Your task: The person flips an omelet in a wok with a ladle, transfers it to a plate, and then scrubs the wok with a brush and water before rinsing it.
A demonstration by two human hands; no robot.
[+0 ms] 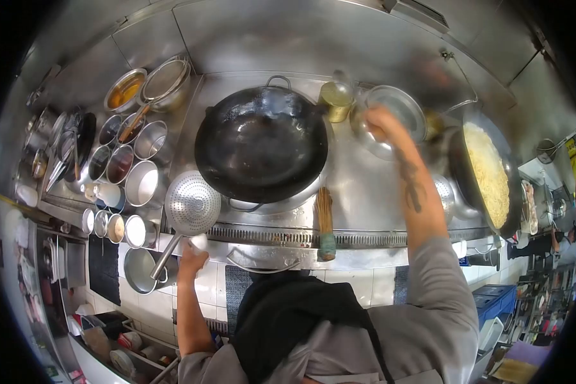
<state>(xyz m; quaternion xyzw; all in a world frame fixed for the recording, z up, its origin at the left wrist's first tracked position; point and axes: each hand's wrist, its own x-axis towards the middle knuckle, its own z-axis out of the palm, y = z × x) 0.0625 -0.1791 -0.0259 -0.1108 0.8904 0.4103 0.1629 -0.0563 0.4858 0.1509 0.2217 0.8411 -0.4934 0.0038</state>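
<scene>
A large black wok [262, 144] sits on the steel range, and its inside looks bare and wet. My right hand [379, 121] is closed over the rim area of a round metal bowl [403, 105] right of the wok; motion blurs it and hides what it grips. At the range's front edge, my left hand [193, 257] is closed around a small white thing [199, 242], possibly a cloth. Beside that hand lies a perforated skimmer [192, 203], its handle slanting down past my wrist. A bamboo wok brush [325, 221] lies in front of the wok.
Several metal seasoning pots [141, 184] and a strainer [166, 82] on a bowl crowd the left. A yellowish container [336, 101] stands behind the wok. At right, a black pan [512, 211] holds pale yellow food [488, 169]. A drain grate [262, 235] runs along the front.
</scene>
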